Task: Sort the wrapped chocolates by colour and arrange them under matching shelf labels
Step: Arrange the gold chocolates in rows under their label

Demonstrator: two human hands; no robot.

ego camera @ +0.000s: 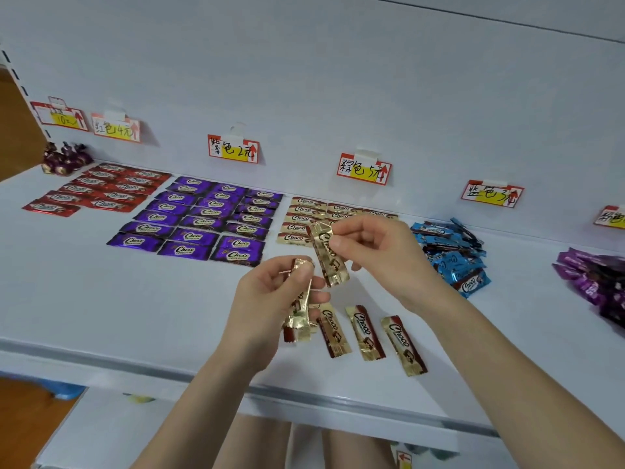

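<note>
Presently, the step in hand is judged to be the gold-wrapped stock. Reading across the shelf (135, 316): at ten o'clock from your hands, the red chocolates (98, 191) lie in rows beneath the red label (116, 128). At eleven o'clock, the purple chocolates (203, 218) lie in three columns beneath the purple label (233, 148). Both blocks look finished.

Your left hand (267, 299) is curled round a small bundle of gold chocolates (299, 324), held on end above the shelf. At twelve o'clock, the gold rows (304, 218) are partly built beneath the brown label (364, 169). Your right hand (375, 248) pinches a single gold bar (333, 269) near its upper end, between thumb and fingers, clear of the shelf. Three loose gold bars (365, 333) lie side by side at six o'clock, near the front edge.

At three o'clock, the blue pile (453, 255) sits heaped beneath the blue label (492, 193), unarranged. Further right, a magenta heap (595, 282) is likewise unsorted.

Next move, in my judgement: lay the pinched bar flat, logo up, flush with the last gold row, without disturbing its neighbours.
</note>
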